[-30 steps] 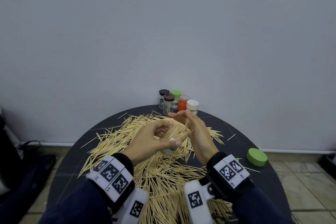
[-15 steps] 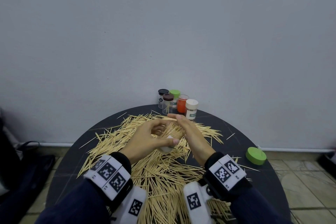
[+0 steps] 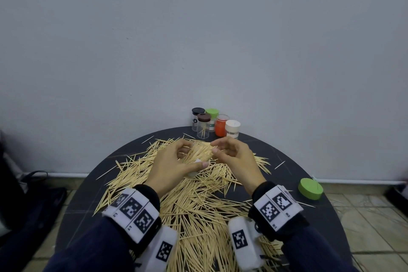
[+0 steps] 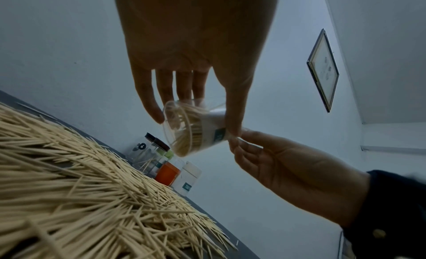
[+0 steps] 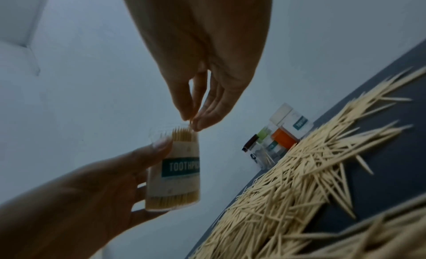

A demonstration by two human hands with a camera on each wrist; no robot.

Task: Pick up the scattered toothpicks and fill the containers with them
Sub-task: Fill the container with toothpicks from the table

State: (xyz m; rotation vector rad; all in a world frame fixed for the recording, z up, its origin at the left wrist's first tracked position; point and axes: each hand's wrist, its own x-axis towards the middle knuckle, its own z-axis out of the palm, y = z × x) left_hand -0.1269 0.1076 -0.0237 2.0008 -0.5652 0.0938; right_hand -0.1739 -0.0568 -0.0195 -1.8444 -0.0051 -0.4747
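Toothpicks mostly lie heaped on the tabletop. Your left hand clamps the nearly full jar, tilted toward your right hand, whose fingertips pinch one toothpick at its mouth.

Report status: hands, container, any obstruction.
Left hand grips the near-full toothpick container, lid off. Right hand pinches a toothpick at its mouth. Large toothpick pile left on the table; nothing blocking.
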